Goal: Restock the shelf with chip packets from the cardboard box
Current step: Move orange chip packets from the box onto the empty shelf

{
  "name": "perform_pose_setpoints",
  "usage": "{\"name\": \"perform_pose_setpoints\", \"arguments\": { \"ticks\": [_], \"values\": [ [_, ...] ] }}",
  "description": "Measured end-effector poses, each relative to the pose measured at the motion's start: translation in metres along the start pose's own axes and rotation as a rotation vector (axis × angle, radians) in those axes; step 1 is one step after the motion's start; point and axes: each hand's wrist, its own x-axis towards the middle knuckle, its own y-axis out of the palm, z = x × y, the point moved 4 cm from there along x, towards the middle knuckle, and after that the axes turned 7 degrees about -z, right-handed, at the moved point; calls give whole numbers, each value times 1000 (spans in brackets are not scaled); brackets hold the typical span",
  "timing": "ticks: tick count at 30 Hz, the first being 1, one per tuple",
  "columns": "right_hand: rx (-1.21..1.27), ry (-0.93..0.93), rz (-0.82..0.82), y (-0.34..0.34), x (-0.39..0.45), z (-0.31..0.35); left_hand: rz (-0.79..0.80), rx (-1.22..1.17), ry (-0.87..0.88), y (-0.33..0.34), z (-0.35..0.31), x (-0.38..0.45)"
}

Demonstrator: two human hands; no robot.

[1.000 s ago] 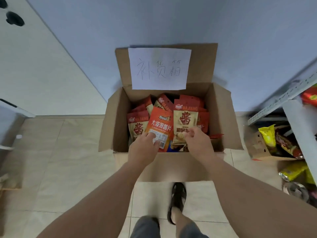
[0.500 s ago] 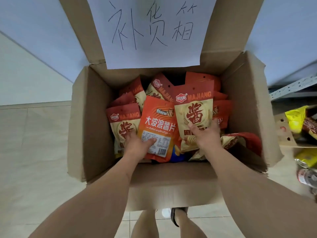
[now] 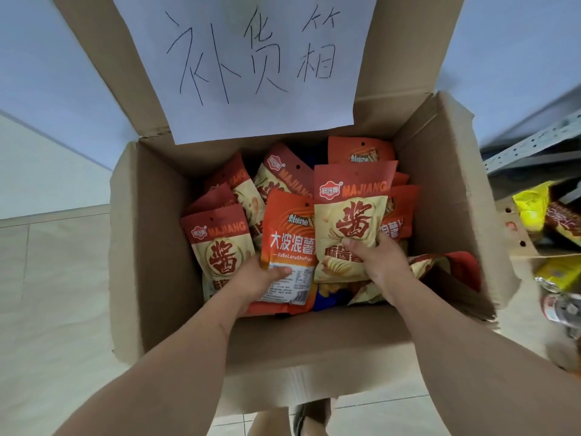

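Now bent closer over the cardboard box [image 3: 151, 247], my left hand [image 3: 254, 278] has its grip closed on the orange wavy-chip packet [image 3: 290, 247] and my right hand [image 3: 377, 262] on the Majiang packet [image 3: 349, 221], both ready to lift toward the shelf [image 3: 534, 143].

Pale beige tiled floor [image 3: 56, 309], glossy, thin grout lines. Open brown cardboard box [image 3: 151, 247] sits directly on it, flaps up. At right, low brown cardboard tray [image 3: 518, 237] near the box, holding yellow snack packets [image 3: 531, 206]. Grey perforated metal shelf rail [image 3: 534, 143] above that tray.
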Motion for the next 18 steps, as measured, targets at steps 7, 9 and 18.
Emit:
{"name": "perform_pose_setpoints", "arguments": {
  "ticks": [7,9,18],
  "values": [
    [355,-61,-58,-42,-59,47,-32,-133,43,-30,-15,-70],
    [390,-115,-65,-63,-87,67,-25,-148,86,-40,-29,-108],
    [446,-340,-188,-192,-240,119,109,-82,309,-46,-77,-272]
  ]
}}
